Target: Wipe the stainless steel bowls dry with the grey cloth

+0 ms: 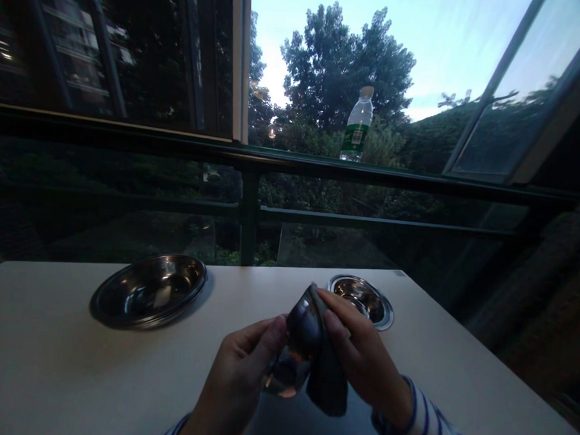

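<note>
My left hand (237,375) grips a small shiny steel bowl (296,349), tilted on edge above the white table (47,373). My right hand (361,355) presses a dark grey cloth (328,383) against the bowl's right side, fingers wrapped over the cloth. Both hands are closed, low in the middle of the view. A wide steel dish (148,289) lies on the table to the left. A smaller steel bowl (362,299) stands just beyond my right hand.
A dark railing (292,163) runs behind the table, with a plastic water bottle (357,125) standing on it. Glass panes, trees and a building lie beyond. The table's right edge falls away near a dark wall.
</note>
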